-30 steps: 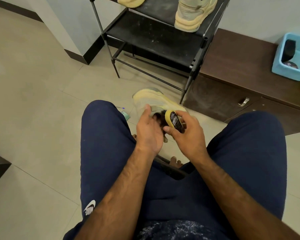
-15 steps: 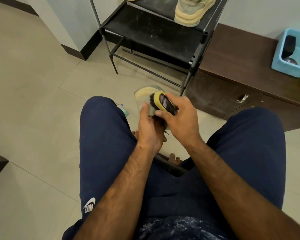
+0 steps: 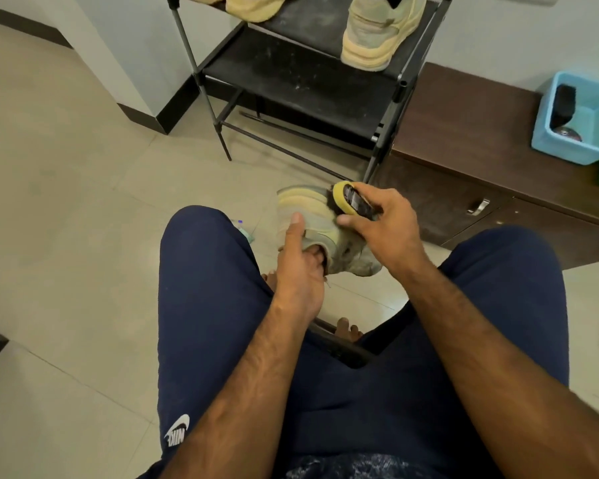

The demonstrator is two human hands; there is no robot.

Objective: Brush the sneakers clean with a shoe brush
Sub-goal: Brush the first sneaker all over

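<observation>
Head view: left hand [image 3: 300,271] grips sneaker [image 3: 312,216] by collar, between knees, toe pointing away. Right hand [image 3: 391,229] curled round shoe brush [image 3: 348,198], bristles on far end. Guessing next stroke comes back lengthwise.

The yellow-backed shoe brush with dark bristles [image 3: 348,198] has travelled away from the person along the pale yellow and grey sneaker [image 3: 308,216]. A second ago it sat at the shoe's middle, against the left hand's fingers; now its bristles press on the right side of the far end. The right hand [image 3: 391,233] gripping it has reached out with it. The left hand [image 3: 300,274] has slid back, thumb now stretched along the upper. The sneaker's soiled grey near end has come into sight under the right hand.
</observation>
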